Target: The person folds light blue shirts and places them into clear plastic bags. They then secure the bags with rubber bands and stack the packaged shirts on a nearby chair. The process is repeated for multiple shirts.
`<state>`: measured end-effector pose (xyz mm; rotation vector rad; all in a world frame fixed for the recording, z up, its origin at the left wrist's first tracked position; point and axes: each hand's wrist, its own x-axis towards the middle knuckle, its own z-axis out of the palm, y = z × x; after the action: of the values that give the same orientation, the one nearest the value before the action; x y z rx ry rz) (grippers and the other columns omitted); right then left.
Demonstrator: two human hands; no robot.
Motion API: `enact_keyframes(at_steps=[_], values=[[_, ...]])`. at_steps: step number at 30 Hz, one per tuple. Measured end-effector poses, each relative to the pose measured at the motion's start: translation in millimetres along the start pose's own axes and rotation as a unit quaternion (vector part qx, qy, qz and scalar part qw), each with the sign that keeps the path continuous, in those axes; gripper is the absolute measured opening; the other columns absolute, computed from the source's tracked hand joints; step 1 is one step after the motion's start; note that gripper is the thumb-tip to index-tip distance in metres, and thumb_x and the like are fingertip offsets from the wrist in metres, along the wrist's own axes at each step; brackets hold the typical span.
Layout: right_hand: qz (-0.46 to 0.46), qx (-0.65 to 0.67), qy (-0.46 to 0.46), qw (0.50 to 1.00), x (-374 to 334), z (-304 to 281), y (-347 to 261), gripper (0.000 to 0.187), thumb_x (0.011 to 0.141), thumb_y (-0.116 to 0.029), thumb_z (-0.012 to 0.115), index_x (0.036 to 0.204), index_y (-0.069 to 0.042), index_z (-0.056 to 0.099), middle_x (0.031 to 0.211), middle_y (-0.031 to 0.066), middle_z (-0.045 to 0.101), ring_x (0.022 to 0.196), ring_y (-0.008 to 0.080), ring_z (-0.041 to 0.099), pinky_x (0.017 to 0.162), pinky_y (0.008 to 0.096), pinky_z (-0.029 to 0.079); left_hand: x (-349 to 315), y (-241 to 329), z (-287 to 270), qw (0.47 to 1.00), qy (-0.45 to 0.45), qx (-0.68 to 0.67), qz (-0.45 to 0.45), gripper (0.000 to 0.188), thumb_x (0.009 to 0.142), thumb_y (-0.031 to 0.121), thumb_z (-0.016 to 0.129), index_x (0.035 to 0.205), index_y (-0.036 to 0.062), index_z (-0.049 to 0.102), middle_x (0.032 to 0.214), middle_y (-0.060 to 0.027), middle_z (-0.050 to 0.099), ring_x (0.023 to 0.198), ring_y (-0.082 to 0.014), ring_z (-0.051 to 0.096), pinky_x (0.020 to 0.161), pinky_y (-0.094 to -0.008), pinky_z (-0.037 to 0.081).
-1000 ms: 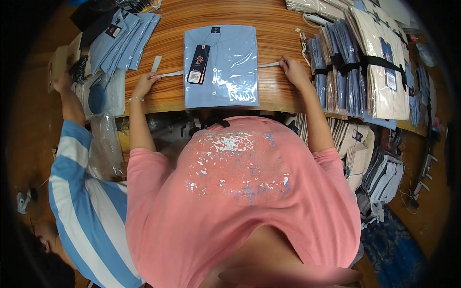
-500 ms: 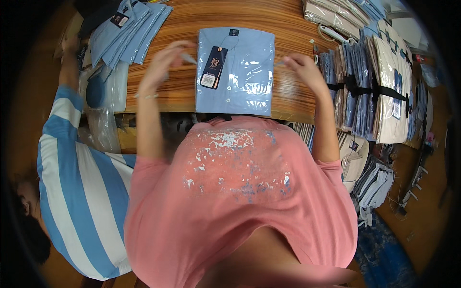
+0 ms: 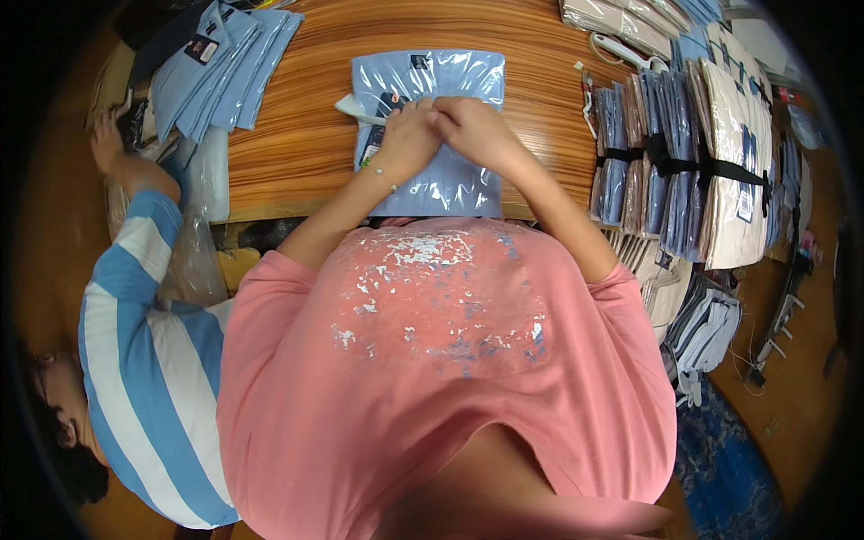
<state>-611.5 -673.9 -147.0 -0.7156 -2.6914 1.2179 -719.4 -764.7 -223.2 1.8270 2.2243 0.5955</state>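
Note:
A folded light-blue shirt in clear plastic lies face up in front of me. My left hand and my right hand meet over its middle, fingers curled and touching. From the left edge of the packet a whitish strip juts out and runs up to my left fingers. Whatever my right fingertips pinch is hidden behind the knuckles. Both hands largely cover the dark hang tag; parts of it show beside my left fingers.
Packaged blue shirts lie fanned out at the far left. Shirts bundled with a black strap stand at the right, near a white-handled tool. Beige packets are stacked behind. A person in a striped shirt is close on my left.
My hands have come in from either side of the shirt and met over its middle. The packet sits slightly further left in view. The other person's arm has shifted.

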Motion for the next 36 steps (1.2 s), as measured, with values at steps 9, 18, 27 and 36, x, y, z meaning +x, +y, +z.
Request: enact_keyframes(at_steps=[9,18,27,36], values=[[-0.067,-0.077,-0.011,0.995,5,25,-24,0.026,0.084,-0.025,0.051,0.089,-0.002,0.061,0.082,0.0194,0.061,0.078,0.0365,0.058,0.069,0.0429,0.046,-1,-9,-3,0.993,0.050,-0.046,0.095,0.027,0.070,0.027,0.061,0.084,0.0056,0.053,0.084,-0.0110,0.049,0.080,-0.0297,0.051,0.064,-0.0410,0.042],[0.092,0.351,0.072,0.929,7,35,69,0.012,0.084,-0.007,0.056,0.085,0.004,0.061,0.076,0.0049,0.061,0.070,0.0096,0.057,0.065,0.0235,0.047,-5,19,-9,0.998,0.062,0.029,0.017,0.021,0.080,0.018,0.053,0.095,0.0046,0.050,0.088,-0.0116,0.046,0.086,-0.0288,0.047,0.070,-0.0412,0.037],[0.137,0.470,0.095,0.867,4,43,56,0.014,0.081,-0.003,0.059,0.091,0.005,0.063,0.080,0.0070,0.063,0.066,0.0096,0.055,0.062,0.0222,0.046,-8,22,-6,0.996,0.081,0.040,0.009,0.059,0.079,0.022,0.056,0.130,0.0003,0.035,0.120,-0.0130,0.043,0.092,-0.0264,0.044,0.078,-0.0382,0.035],[0.238,0.589,0.005,0.773,16,10,55,0.013,0.087,-0.016,0.053,0.088,-0.004,0.058,0.075,0.0012,0.054,0.061,0.0079,0.046,0.055,0.0182,0.035,-9,17,-18,0.998,0.034,-0.032,0.041,0.051,0.087,0.026,0.046,0.129,0.0011,0.034,0.125,-0.0138,0.039,0.097,-0.0301,0.041,0.081,-0.0424,0.033]])
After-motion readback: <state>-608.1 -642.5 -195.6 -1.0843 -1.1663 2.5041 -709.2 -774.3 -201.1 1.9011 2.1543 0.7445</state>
